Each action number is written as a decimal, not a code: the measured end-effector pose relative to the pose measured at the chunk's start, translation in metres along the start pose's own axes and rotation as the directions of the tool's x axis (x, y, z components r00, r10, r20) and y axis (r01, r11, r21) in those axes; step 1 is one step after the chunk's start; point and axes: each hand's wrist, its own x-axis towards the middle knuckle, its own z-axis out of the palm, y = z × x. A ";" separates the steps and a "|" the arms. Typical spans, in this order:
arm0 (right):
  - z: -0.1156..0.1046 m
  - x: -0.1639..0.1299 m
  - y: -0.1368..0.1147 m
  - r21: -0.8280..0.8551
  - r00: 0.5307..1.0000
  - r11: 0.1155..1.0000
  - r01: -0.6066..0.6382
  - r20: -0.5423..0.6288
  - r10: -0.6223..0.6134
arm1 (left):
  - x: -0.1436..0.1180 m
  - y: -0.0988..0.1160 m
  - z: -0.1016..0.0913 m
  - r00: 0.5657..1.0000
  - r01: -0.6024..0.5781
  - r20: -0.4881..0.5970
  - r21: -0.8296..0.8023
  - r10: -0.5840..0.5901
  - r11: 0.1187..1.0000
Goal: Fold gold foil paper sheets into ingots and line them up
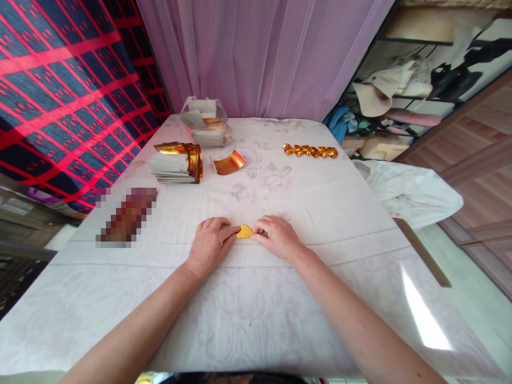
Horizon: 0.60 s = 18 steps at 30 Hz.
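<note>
Both hands press a small gold foil paper point(244, 231) flat on the near-centre tablecloth point(320, 202), left hand point(210, 244) and right hand point(278, 236) closed fingertip-down on opposite ends, apparently to steady it for creasing.

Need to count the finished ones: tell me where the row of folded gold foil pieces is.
In the head view, the row of folded gold foil pieces lies on the far right of the white floral tablecloth, right of the curled gold foil sheet.
</note>
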 end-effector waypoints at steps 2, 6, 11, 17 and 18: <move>-0.003 0.001 0.004 0.057 0.999 0.998 0.035 0.020 -0.036 | 0.000 0.001 -0.001 1.000 0.004 0.002 -0.004 -0.004 1.000; -0.006 0.001 0.011 0.144 0.997 0.987 0.065 0.037 -0.071 | 0.000 0.002 -0.002 1.000 0.013 0.013 -0.013 -0.013 1.000; -0.005 0.000 0.016 0.179 0.993 0.979 0.096 0.053 -0.107 | 0.002 0.006 -0.005 0.999 0.035 0.015 -0.011 -0.035 0.999; 0.000 -0.001 0.019 0.145 0.992 0.982 0.119 0.011 -0.122 | 0.013 0.022 -0.004 0.991 0.133 0.028 0.037 -0.134 0.990; 0.001 -0.002 0.019 0.145 0.992 0.981 0.125 0.004 -0.127 | 0.014 0.024 -0.003 0.989 0.144 0.024 0.053 -0.146 0.988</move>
